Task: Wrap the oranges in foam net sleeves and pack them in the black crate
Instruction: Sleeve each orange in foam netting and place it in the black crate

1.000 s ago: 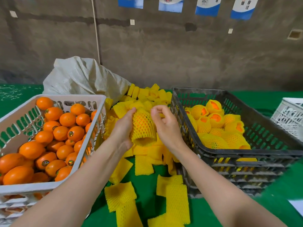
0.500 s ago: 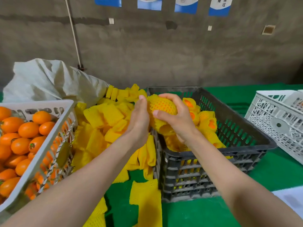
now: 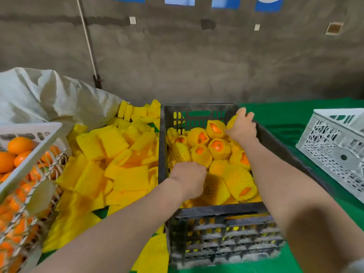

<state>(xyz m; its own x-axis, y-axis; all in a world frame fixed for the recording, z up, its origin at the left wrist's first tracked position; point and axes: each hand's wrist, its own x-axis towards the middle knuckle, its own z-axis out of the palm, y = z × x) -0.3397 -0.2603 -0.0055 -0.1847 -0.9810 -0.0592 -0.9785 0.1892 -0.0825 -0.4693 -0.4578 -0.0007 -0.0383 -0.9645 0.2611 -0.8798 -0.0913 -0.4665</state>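
The black crate [image 3: 216, 211] stands in the middle, holding several oranges in yellow foam net sleeves [image 3: 219, 149]. My right hand [image 3: 241, 128] reaches to the crate's far right corner and grips a wrapped orange [image 3: 232, 121] there, low against the wall. My left hand [image 3: 189, 178] is inside the crate near its front left, fingers curled downward over the wrapped oranges; what is under them is hidden. A heap of loose yellow foam net sleeves [image 3: 118, 154] lies left of the crate. Bare oranges [image 3: 18, 145] fill a white crate [image 3: 37, 128] at the far left.
A white sack [image 3: 49, 99] slumps behind the sleeve heap. Another white perforated crate [image 3: 334, 148] stands at the right on the green table cover [image 3: 285, 117]. A grey concrete wall closes off the back.
Both hands held the wrapped orange over the sleeve heap and then at the crate's near corner. Now my right hand has carried it to the far right corner; my left hand has dropped into the crate.
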